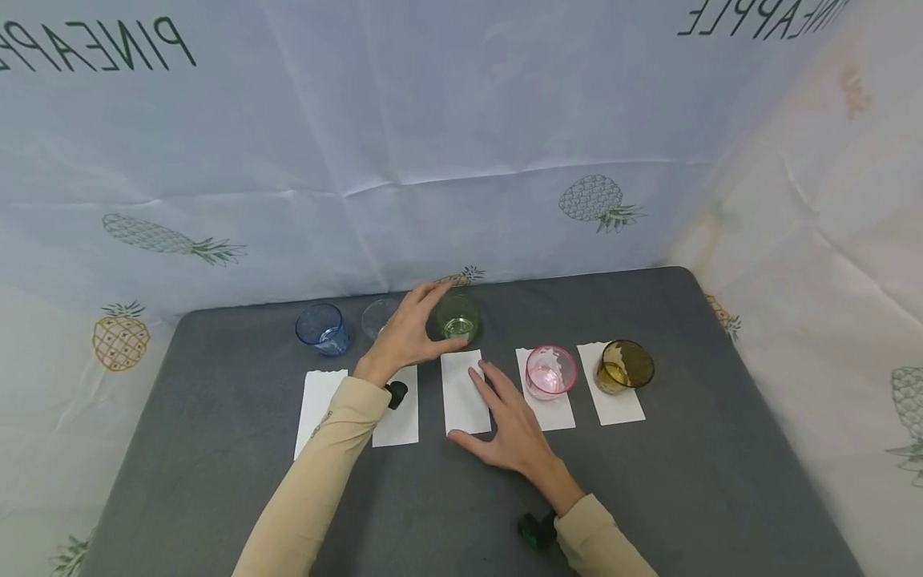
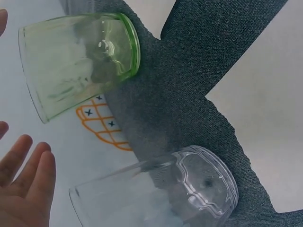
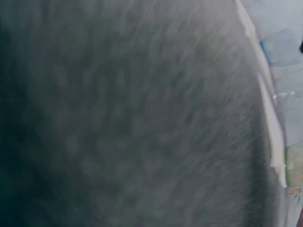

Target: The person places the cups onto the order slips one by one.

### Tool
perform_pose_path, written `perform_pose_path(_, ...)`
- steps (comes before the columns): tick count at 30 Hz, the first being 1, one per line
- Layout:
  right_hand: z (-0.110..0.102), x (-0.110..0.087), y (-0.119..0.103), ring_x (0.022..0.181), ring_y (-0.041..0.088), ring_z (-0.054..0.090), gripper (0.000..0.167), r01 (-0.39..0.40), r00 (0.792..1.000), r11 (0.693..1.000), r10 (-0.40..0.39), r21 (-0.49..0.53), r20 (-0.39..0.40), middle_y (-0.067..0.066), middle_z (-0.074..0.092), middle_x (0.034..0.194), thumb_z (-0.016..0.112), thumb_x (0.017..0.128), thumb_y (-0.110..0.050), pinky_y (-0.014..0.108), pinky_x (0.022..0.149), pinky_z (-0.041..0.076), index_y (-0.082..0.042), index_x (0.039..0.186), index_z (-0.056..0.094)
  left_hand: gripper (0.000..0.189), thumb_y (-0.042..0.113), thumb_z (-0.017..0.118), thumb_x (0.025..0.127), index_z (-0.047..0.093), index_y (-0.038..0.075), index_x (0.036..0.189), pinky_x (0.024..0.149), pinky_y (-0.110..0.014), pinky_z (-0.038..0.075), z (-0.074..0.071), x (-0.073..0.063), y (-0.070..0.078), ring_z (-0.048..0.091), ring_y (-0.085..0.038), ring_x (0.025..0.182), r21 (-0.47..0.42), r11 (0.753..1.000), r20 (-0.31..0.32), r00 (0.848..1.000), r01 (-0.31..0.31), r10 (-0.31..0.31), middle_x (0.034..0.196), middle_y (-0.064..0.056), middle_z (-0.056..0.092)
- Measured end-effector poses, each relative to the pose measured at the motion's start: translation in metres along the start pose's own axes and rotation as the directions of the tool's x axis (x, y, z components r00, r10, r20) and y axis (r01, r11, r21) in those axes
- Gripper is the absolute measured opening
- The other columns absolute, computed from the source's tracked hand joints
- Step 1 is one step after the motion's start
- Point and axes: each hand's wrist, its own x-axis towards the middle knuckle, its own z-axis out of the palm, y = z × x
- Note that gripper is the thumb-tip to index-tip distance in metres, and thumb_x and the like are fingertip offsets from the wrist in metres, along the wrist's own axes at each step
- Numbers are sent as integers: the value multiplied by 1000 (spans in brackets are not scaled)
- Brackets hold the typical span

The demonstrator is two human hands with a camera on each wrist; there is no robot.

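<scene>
My left hand (image 1: 409, 332) reaches over the back of the table beside a green glass (image 1: 459, 320), its thumb and fingers spread. In the left wrist view a gap shows between those fingertips (image 2: 46, 158) and the green glass. A clear glass (image 1: 373, 317) stands just left of this hand and is partly hidden by it in the head view. My right hand (image 1: 515, 433) hovers at the right edge of the middle white paper (image 1: 465, 401), fingers apart, holding nothing.
A blue glass (image 1: 321, 330) stands at the back left. On white papers to the right sit a pink glass (image 1: 551, 373) and an amber glass (image 1: 624, 366). Two more papers, a left one (image 1: 317, 401) and its neighbour (image 1: 398, 425), lie under or near the left arm. A pineapple-print curtain (image 1: 461, 120) hangs behind the grey table (image 1: 692, 481).
</scene>
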Motion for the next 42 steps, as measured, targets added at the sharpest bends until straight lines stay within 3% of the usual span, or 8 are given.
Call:
perform_pose_path(4,7,3,9,142,37,51,96,-26,1000,998,27,-57,10,20,50,154,58,88,-76,55,111,48,-7,153,47,96,44,85,82,37,13,160,115,-60,42,1,1,0,42,-39,146,8,1000,5,1000,4,-4,156,-18,43)
perform_pose_path(12,12,4,14,144,38,48,97,-104,991,987,113,-122,69,19,48,155,77,80,-63,57,119,39,-10,154,46,97,44,85,82,35,14,160,116,-60,41,2,3,-3,41,-39,147,26,1000,20,1000,13,-14,158,-17,41)
perform_pose_path(20,17,-1,19,147,34,46,96,-97,989,970,120,-222,91,16,48,157,67,83,-73,51,121,38,-12,154,48,100,42,87,80,36,11,160,116,-59,41,3,5,-3,41,-39,147,20,999,34,999,32,-32,158,-18,41)
perform_pose_path(27,17,0,19,151,32,41,97,-139,975,961,176,-240,137,14,45,160,74,80,-67,49,124,35,-12,155,46,103,41,88,79,35,5,159,117,-59,41,4,10,3,37,-41,149,18,998,80,995,53,-54,162,-21,35)
perform_pose_path(42,19,-1,19,147,32,45,96,-97,988,964,123,-248,91,15,48,157,69,81,-73,51,121,39,-10,151,51,102,40,88,81,34,4,159,117,-57,41,12,17,5,37,-41,149,30,995,119,988,100,-103,162,-20,34)
